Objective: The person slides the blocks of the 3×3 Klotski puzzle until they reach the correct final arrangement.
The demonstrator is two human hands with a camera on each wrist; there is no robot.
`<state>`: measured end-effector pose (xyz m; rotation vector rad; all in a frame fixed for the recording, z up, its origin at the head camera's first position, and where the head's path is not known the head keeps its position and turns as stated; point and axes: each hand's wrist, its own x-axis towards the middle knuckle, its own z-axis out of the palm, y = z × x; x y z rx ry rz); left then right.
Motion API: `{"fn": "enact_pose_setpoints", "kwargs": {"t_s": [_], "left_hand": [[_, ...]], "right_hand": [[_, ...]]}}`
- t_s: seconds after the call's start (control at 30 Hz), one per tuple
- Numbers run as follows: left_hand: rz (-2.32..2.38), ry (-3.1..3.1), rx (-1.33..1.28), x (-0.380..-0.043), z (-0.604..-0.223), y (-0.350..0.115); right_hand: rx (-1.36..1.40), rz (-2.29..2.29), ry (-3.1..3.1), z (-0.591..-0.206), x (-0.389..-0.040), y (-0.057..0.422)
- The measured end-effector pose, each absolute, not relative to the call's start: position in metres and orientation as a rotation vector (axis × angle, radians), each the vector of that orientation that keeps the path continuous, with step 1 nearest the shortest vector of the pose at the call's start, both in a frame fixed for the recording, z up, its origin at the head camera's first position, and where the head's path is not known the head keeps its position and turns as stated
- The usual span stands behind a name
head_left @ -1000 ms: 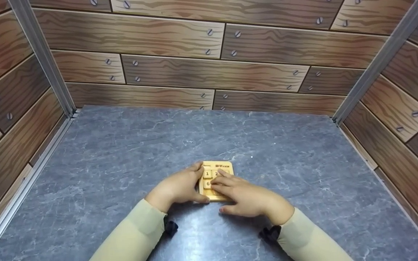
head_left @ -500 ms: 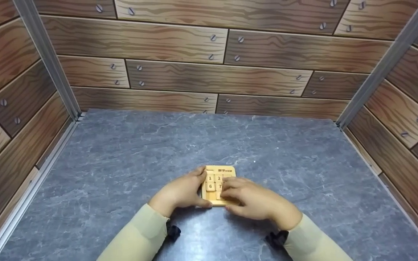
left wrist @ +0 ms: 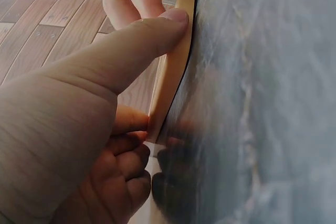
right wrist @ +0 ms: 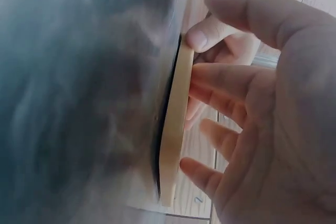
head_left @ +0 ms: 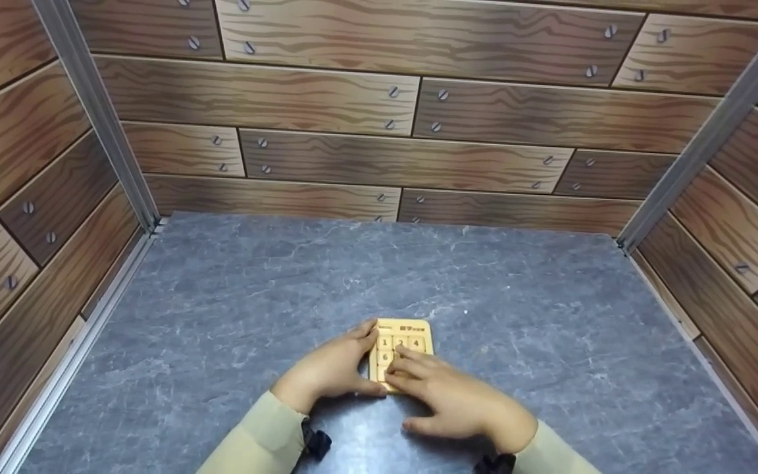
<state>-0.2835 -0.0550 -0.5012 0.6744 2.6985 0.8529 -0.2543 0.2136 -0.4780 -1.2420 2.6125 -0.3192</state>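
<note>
A light wooden number slide puzzle (head_left: pixel 424 327) lies flat on the table, with square numbered tiles set in its frame. Tiles 1, 2, 4 and 6 show in the head view. My left hand (head_left: pixel 329 365) grips the puzzle's left side, thumb at the near corner and fingers at the far one. In the left wrist view the thumb (left wrist: pixel 176 17) presses on the side of the frame. My right hand (head_left: pixel 461 395) lies over the lower right of the puzzle, fingertips on the tiles and thumb off the frame. It hides the tiles beneath it.
The grey marbled table (head_left: pixel 274 276) stretches around the puzzle. Wood-patterned walls (head_left: pixel 326 158) close it in at the back and both sides, with metal posts (head_left: pixel 106 125) at the back corners. A dark strap (head_left: pixel 316 442) sits at the left wrist.
My right fingers have moved left across the tiles, uncovering tile 4. The bare slot at the puzzle's lower left now shows a tile. My left hand keeps its grip. The head view has tilted.
</note>
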Motion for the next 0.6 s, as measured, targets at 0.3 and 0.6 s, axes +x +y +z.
{"fn": "enact_pose_setpoints", "kwargs": {"t_s": [0.3,0.6], "left_hand": [[0.956,2.682,0.699,-0.287,-0.512,-0.056],[1.009,2.661,0.662,-0.282,-0.519,-0.064]], "right_hand": [[-1.187,-0.501,2.774,-0.475,-0.265,0.247],[-1.171,-0.352,2.712,-0.48,-0.249,0.245]]}}
